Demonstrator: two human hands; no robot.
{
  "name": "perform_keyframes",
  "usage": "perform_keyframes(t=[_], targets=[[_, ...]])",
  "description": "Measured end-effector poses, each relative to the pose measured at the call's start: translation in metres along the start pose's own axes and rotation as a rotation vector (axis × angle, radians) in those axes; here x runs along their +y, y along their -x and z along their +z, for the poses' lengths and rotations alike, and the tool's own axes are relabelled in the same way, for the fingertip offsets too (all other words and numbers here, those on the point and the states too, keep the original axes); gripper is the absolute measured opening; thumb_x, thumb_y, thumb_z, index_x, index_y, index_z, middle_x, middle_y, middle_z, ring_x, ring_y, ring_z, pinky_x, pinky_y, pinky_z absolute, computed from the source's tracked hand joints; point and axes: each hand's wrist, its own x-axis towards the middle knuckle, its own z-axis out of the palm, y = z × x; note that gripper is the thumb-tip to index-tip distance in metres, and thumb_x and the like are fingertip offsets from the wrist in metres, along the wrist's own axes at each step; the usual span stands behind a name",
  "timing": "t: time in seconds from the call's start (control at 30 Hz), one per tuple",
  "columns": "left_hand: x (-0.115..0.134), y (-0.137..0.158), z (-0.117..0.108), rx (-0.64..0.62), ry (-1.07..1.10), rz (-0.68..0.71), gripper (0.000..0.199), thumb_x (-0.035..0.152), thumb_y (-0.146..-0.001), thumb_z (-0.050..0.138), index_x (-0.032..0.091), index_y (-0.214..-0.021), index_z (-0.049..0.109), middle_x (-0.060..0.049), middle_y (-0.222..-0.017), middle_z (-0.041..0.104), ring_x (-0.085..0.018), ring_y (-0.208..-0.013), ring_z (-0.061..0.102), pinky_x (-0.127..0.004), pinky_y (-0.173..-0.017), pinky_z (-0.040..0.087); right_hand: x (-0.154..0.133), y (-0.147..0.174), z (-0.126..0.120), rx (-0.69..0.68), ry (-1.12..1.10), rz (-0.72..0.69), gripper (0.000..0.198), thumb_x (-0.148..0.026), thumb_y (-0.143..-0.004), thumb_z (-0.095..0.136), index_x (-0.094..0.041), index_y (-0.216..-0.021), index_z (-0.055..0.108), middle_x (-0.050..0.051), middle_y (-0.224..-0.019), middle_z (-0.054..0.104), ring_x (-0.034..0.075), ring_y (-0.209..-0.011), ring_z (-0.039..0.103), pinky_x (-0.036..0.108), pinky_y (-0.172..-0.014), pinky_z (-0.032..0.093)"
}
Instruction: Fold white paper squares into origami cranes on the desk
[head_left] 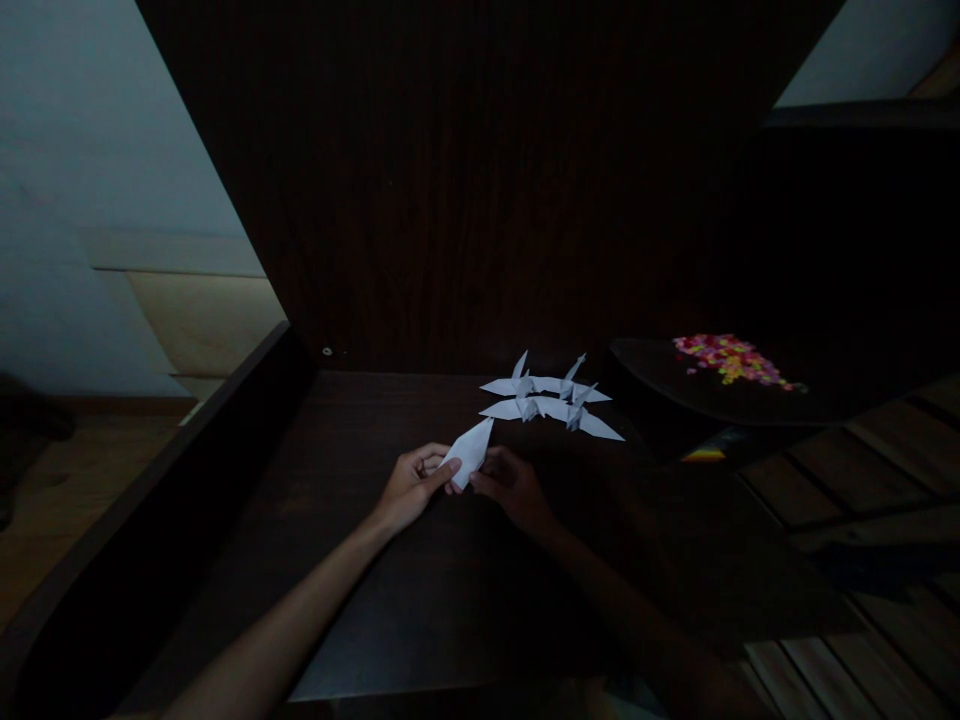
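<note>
A folded piece of white paper, kite-shaped with its long point aimed up and to the right, is held above the dark wooden surface. My left hand pinches its lower left side, thumb on top. On the paper's lower right edge, my right hand has its thumb and fingers closed. Just beyond the paper's tip, several white origami cranes stand in two rows with wings spread. The undersides of the paper and some fingertips are hidden.
The dark wooden tabletop meets an upright back panel behind the cranes. A raised side board runs along the left. To the right, a rounded shelf carries a heap of small colourful pieces. The scene is dim.
</note>
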Motion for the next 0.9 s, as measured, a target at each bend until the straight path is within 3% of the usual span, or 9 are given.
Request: perform_keyframes(t=[0.17, 0.43, 0.6, 0.9], targets=[[-0.002, 0.001, 0.001, -0.050, 0.010, -0.024, 0.032, 0.042, -0.073, 0.072, 0.012, -0.085, 0.068, -0.005, -0.068, 0.069, -0.016, -0.061, 0.062, -0.027, -0.062, 0.047, 0.002, 0.000, -0.003, 0.040, 0.163, -0.036, 0.026, -0.043, -0.074, 0.067, -0.018, -0.072, 0.057, -0.003, -0.063, 0.056, 0.012, -0.061, 0.053, 0.024, -0.059, 0.043], [-0.002, 0.000, 0.000, -0.020, -0.165, -0.052, 0.035, 0.047, -0.076, 0.067, 0.013, -0.074, 0.070, -0.002, -0.057, 0.064, -0.012, -0.052, 0.056, -0.022, -0.054, 0.041, 0.000, -0.003, -0.006, 0.001, 0.174, -0.016, 0.029, -0.047, -0.078, 0.061, -0.017, -0.078, 0.064, -0.003, -0.057, 0.057, 0.012, -0.053, 0.054, 0.025, -0.057, 0.043], [-0.005, -0.001, 0.000, -0.015, -0.107, -0.072, 0.036, 0.049, -0.072, 0.071, 0.013, -0.074, 0.067, -0.001, -0.060, 0.062, -0.011, -0.052, 0.057, -0.021, -0.051, 0.039, -0.003, 0.000, -0.005, -0.017, 0.173, -0.027, 0.030, -0.047, -0.079, 0.062, -0.017, -0.078, 0.065, -0.004, -0.054, 0.055, 0.011, -0.051, 0.052, 0.024, -0.055, 0.041], [-0.010, 0.000, -0.003, -0.127, 0.024, -0.094, 0.037, 0.048, -0.073, 0.071, 0.012, -0.074, 0.064, -0.002, -0.059, 0.061, -0.010, -0.051, 0.053, -0.021, -0.052, 0.039, -0.003, 0.001, -0.007, -0.095, 0.115, -0.079, 0.036, -0.052, -0.079, 0.061, -0.017, -0.082, 0.066, -0.003, -0.053, 0.056, 0.011, -0.050, 0.052, 0.025, -0.057, 0.043]])
